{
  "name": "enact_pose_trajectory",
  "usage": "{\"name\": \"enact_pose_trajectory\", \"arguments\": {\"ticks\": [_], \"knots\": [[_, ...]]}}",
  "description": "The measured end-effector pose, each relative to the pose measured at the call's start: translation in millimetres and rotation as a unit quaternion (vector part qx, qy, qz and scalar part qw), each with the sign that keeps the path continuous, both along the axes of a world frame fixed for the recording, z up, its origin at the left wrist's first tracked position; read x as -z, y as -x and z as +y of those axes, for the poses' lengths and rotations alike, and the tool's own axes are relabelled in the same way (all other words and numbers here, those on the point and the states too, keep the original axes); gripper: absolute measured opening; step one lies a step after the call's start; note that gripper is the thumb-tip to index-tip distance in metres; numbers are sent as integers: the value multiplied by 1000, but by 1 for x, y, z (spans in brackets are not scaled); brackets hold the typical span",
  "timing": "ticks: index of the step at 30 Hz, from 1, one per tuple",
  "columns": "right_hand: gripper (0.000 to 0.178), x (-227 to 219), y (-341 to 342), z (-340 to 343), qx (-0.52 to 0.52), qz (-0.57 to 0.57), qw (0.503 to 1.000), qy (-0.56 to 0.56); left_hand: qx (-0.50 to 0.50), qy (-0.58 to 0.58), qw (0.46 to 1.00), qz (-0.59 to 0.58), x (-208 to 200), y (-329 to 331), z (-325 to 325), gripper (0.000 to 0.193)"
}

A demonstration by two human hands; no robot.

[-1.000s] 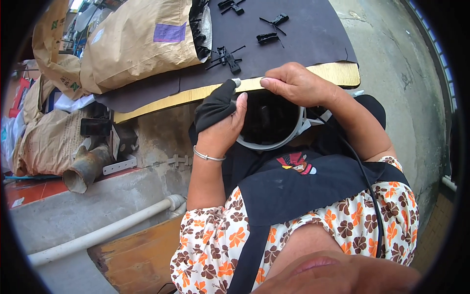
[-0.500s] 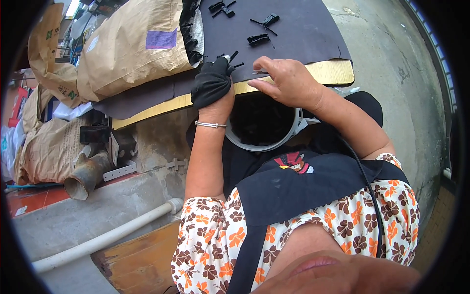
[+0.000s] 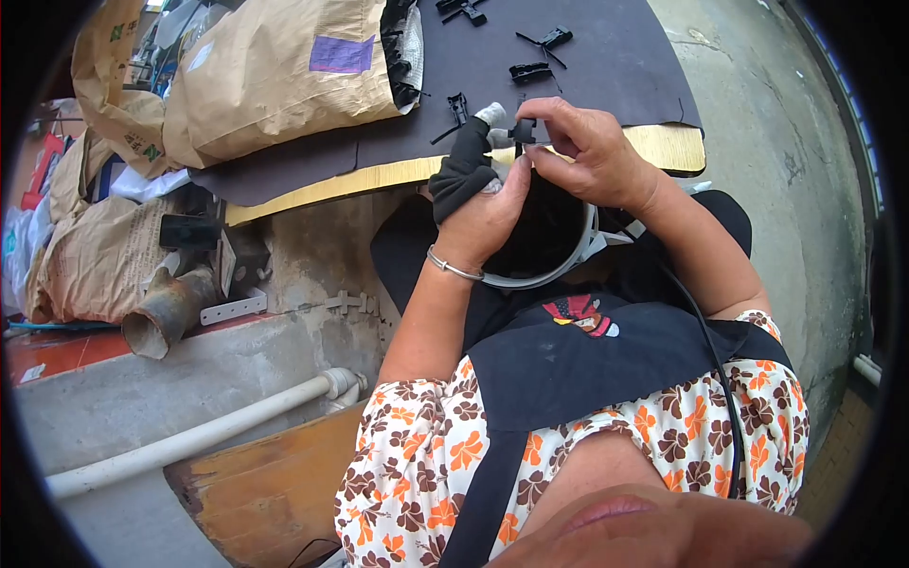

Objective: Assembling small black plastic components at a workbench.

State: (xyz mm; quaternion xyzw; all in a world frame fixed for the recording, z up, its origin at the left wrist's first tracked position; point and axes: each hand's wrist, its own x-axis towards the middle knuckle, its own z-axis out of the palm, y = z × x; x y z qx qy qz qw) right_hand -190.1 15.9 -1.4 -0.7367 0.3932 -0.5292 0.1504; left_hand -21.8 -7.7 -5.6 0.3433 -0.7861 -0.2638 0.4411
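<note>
My left hand (image 3: pixel 478 194) wears a black cloth covering, with pale grey fingertip covers. Its fingers are closed on a small black plastic part (image 3: pixel 523 131) above the bucket's far rim. My right hand (image 3: pixel 592 156) meets it from the right, thumb and forefinger pinched at the part. A thin metal tool shows only as a sliver between its fingers; most is hidden. Beyond the left hand, a black plastic piece with thin prongs (image 3: pixel 458 112) lies on the dark table cover (image 3: pixel 606 76). Below the hands is a round bucket (image 3: pixel 544 279) with a pale rim and dark contents.
More black pieces (image 3: pixel 532 72) lie farther back on the table. A large brown paper sack (image 3: pixel 275 80) full of black parts lies at its left, mouth toward me. Lower left are another paper bag (image 3: pixel 95 256), a rusty pipe fitting (image 3: pixel 170 312) and a white pipe (image 3: pixel 208 437).
My left hand has moved right, away from the pronged piece now lying on the table, and come together with my right hand at a black part. The view has shifted slightly.
</note>
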Motion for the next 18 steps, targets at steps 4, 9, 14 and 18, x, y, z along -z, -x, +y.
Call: {"name": "enact_pose_trajectory", "arguments": {"ticks": [4,9,14,18], "knots": [[32,-19,14,13,-233,-254,907,-241,139,-389,861,296,-7,-37,1,26],[33,-9,14,16,-292,-162,900,-280,319,-641,578,391,3,-23,6,27],[38,-21,10,14,-241,-11,954,-179,377,-617,560,405,4,-35,12,35],[43,-22,12,9,-216,111,970,-28,298,-618,614,391,-12,-31,27,26]]}}
